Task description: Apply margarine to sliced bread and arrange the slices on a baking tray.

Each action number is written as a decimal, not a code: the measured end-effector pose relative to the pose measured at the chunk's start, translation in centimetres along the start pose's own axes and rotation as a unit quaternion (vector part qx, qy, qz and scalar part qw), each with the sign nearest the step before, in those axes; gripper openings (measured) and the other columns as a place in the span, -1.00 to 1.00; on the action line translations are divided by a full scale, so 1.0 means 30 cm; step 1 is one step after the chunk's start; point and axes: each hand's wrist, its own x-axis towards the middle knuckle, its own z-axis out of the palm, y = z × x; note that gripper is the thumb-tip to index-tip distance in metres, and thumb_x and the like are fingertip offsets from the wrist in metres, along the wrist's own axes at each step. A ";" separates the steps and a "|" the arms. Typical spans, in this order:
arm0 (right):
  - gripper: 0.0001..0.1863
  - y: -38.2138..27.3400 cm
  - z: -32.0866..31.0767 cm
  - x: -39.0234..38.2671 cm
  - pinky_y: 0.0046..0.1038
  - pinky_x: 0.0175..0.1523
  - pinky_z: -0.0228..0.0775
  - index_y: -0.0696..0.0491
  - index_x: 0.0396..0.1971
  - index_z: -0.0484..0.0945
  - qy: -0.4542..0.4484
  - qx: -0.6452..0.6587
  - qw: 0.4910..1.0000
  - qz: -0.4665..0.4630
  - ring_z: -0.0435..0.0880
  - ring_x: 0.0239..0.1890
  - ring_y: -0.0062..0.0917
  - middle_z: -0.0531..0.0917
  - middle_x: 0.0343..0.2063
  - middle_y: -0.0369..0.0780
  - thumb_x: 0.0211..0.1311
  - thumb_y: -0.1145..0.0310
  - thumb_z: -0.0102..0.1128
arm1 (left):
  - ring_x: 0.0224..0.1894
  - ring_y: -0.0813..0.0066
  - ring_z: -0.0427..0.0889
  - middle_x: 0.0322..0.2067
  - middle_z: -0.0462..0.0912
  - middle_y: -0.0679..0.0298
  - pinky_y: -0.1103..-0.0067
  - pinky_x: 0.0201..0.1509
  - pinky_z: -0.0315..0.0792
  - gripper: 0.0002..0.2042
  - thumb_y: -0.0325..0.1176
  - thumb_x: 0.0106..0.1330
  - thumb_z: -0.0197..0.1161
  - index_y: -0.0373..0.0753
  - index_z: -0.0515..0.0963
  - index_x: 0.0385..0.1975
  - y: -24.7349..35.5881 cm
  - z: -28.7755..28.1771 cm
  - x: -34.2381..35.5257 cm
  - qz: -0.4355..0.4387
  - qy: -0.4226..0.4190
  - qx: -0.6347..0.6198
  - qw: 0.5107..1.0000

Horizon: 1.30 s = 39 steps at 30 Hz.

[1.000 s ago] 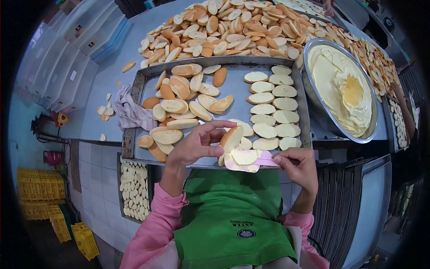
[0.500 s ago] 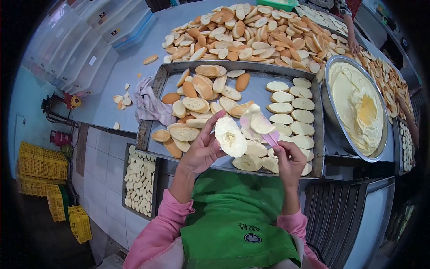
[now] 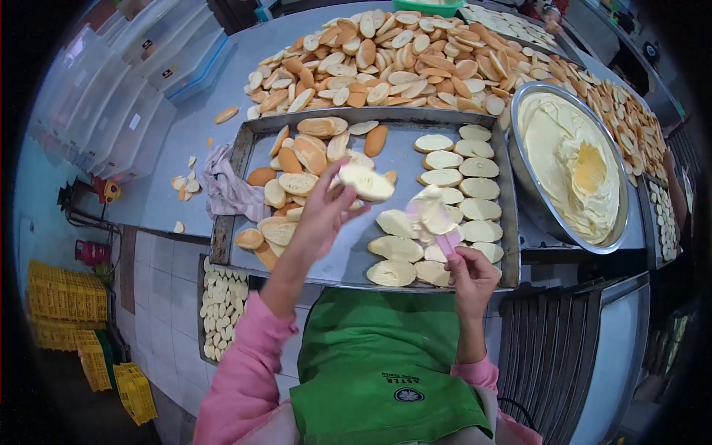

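In my left hand (image 3: 324, 211) is an oval bread slice (image 3: 367, 182), tilted over the tray, its pale upper face coated with cream. My right hand (image 3: 472, 274) grips a pink scraper (image 3: 447, 242) by its narrow end. A thick lump of pale cream (image 3: 432, 213) sits on the scraper's broad blade. Both hands are above a metal baking tray (image 3: 509, 215). Cream-topped slices (image 3: 479, 188) lie in rows along the tray's right side. Loose bread slices (image 3: 297, 183), some brown side up, are heaped on its left, partly hidden behind my left hand.
A large steel bowl of cream (image 3: 564, 163) stands right of the tray. Beyond the tray spreads a big pile of bread slices (image 3: 400, 55). A crumpled cloth (image 3: 230, 182) touches the tray's left edge. Clear plastic boxes (image 3: 126, 111) stand far left; another person's hand (image 3: 552, 18) shows at the far right.
My left hand has moved farther away with the bread slice and tilted it. The slice and the scraper are now wider apart. The whole view has shifted slightly.
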 end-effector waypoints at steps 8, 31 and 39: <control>-0.87 -0.033 -0.153 -0.021 -0.76 -0.63 0.19 0.24 -0.39 0.51 0.141 0.044 0.989 -0.011 0.41 -0.68 -0.77 0.55 -0.64 -0.25 0.06 0.51 0.17 | -0.29 0.54 0.52 -0.24 0.45 0.22 0.65 -0.39 0.51 -0.50 -0.45 0.15 0.16 -0.25 0.13 0.07 -0.073 0.082 0.496 0.133 0.030 0.349 0.927; -0.88 -0.013 -0.207 -0.015 -0.76 -0.64 0.13 0.21 -0.38 0.50 0.164 0.015 0.986 -0.033 0.34 -0.71 -0.78 0.51 -0.66 -0.29 0.11 0.47 0.13 | -0.19 0.39 0.50 -0.20 0.48 0.17 0.55 -0.09 0.40 -0.55 -0.39 -0.03 0.32 -0.33 0.37 -0.12 -0.212 -0.120 0.316 0.104 -0.154 0.545 0.818; -0.82 0.088 -0.251 -0.002 -0.77 -0.58 0.00 0.14 -0.26 0.48 0.197 -0.056 0.979 -0.022 0.25 -0.62 -0.80 0.42 -0.59 -0.41 0.20 0.38 0.01 | -0.34 0.26 0.47 -0.40 0.49 0.16 0.42 -0.23 0.36 -0.76 -0.57 -0.13 0.11 -0.27 0.44 -0.38 -0.292 -0.172 0.364 0.359 -0.037 0.431 0.827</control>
